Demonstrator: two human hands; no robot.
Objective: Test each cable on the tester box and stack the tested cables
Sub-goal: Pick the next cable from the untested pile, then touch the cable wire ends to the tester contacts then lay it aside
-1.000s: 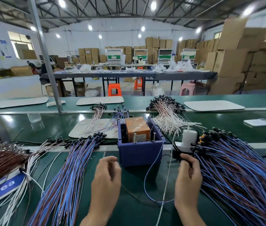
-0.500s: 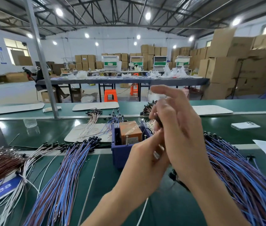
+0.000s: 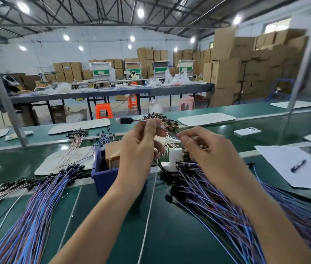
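Observation:
Both hands are raised above the green bench, holding one thin blue-purple cable (image 3: 129, 121) between them. My left hand (image 3: 141, 147) pinches it just behind its black connector, which points left. My right hand (image 3: 206, 149) pinches the wire further to the right. Below and behind my left hand stands the blue tester box (image 3: 103, 174) with an orange-brown block inside, partly hidden by that hand. A big pile of blue-purple cables (image 3: 227, 206) lies at the right, another stack (image 3: 30, 216) at the left.
A white charger block (image 3: 173, 159) stands right of the box with a white cord running toward me. White-wire cables (image 3: 160, 126) lie behind the hands. A phone (image 3: 247, 131) and a paper sheet with a pen (image 3: 291, 166) lie at the right. A metal post (image 3: 4, 96) rises at the left.
The hands rose from the bench with a cable and have now moved apart, my left hand pinching the connector end and my right hand the wire. The camera has tilted and shifted right.

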